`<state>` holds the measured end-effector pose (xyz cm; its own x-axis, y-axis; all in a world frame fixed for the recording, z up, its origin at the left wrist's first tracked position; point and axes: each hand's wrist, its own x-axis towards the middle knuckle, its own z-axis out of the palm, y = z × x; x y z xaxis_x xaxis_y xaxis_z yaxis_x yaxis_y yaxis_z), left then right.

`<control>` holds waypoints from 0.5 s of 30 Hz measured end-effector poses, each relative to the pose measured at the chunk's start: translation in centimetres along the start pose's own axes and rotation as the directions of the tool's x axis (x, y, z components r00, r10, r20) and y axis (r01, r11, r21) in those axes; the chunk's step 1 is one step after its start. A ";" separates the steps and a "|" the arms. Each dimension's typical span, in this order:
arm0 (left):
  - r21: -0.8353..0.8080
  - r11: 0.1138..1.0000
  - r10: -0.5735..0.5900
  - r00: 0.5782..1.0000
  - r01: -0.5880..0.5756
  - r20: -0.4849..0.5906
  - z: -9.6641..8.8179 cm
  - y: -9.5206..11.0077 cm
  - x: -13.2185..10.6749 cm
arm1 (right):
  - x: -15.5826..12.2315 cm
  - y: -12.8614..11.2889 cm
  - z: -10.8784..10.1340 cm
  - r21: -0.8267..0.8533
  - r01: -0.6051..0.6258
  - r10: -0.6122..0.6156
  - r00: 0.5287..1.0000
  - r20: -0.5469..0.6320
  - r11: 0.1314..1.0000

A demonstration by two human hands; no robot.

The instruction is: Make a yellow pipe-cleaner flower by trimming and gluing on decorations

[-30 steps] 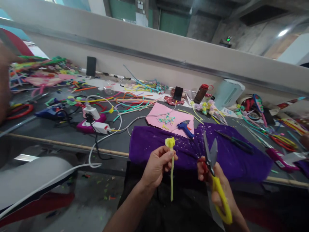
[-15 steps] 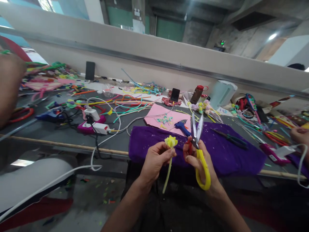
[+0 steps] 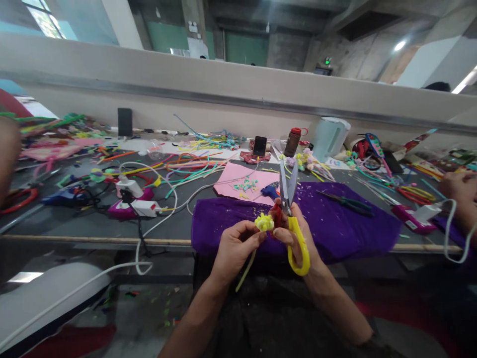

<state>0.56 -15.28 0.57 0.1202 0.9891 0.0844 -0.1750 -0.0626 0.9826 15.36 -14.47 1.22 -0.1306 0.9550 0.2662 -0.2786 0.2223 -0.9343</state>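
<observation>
Between the thumb and fingers of my left hand [image 3: 238, 246] is a yellow pipe-cleaner flower [image 3: 264, 222], its thin pale stem hanging down below the hand. My right hand [image 3: 298, 241] is closed around the scissors [image 3: 298, 248], which have one yellow and one red handle. Their blades point up and stand slightly apart, clear of the flower. The thumb of my right hand is close to the flower's right side; whether it touches cannot be made out. Both hands are above the front edge of a purple cloth [image 3: 335, 233].
Beyond the cloth, small clippings lie on a pink sheet [image 3: 227, 181] beside a blue-handled tool [image 3: 269, 191]. Pliers [image 3: 346, 203] rest on the cloth. A power strip [image 3: 130, 208] with white cables is at left. Co-workers' arms [image 3: 460, 194] show at both sides.
My hands have come closer together, the right one moving left with the scissors. The flower has tipped toward me, and its stem now slants further left. The camera view has shifted slightly.
</observation>
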 end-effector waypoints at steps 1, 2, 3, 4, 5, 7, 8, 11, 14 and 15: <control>-0.014 1.000 -0.008 1.000 0.008 -0.008 -0.1 -0.1 0.0 | -0.2 0.1 -0.1 -0.015 0.014 -0.014 1.000 0.004 1.000; -0.029 0.999 -0.016 1.000 0.015 -0.014 -0.2 -0.3 0.0 | -0.5 0.2 -0.2 -0.038 0.030 -0.029 1.000 0.011 0.999; -0.049 0.999 -0.024 1.000 0.023 -0.018 -0.2 -0.4 0.0 | -0.9 0.4 -0.3 -0.076 0.046 -0.045 0.999 0.018 0.996; -0.070 0.997 -0.033 0.999 0.031 -0.021 -0.3 -0.6 0.0 | -1.4 0.5 -0.5 -0.131 0.060 -0.058 0.998 0.026 0.990; -0.091 0.995 -0.041 0.999 0.038 -0.024 -0.2 -0.8 0.0 | -1.9 0.6 -0.6 -0.204 0.067 -0.060 0.997 0.038 0.977; -0.122 0.991 -0.058 0.998 0.054 -0.034 0.0 -1.2 0.0 | -3.1 0.7 -1.1 -0.358 0.078 -0.061 0.996 0.060 0.930; -0.129 0.990 -0.061 0.997 0.056 -0.042 0.1 -1.4 0.0 | -3.6 0.8 -1.4 -0.428 0.081 -0.057 0.996 0.069 0.900; -0.168 0.984 -0.067 0.996 0.056 -0.063 0.7 -2.0 0.0 | -4.7 1.1 -2.0 -0.585 0.078 -0.043 0.996 0.073 0.807; -0.243 0.966 -0.107 0.993 0.094 -0.041 1.0 -2.3 0.0 | -5.0 1.4 -2.1 -0.678 0.074 -0.045 0.997 0.061 0.732; -0.267 0.957 -0.126 0.992 0.115 -0.027 1.0 -2.4 0.0 | -5.0 1.5 -2.0 -0.693 0.076 -0.047 0.997 0.061 0.717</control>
<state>1.98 -15.22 -1.66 0.1149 0.9924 -0.0449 -0.4146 0.0890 0.9056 17.54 -18.49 -1.97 -0.1750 0.9298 0.3239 0.4494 0.3682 -0.8139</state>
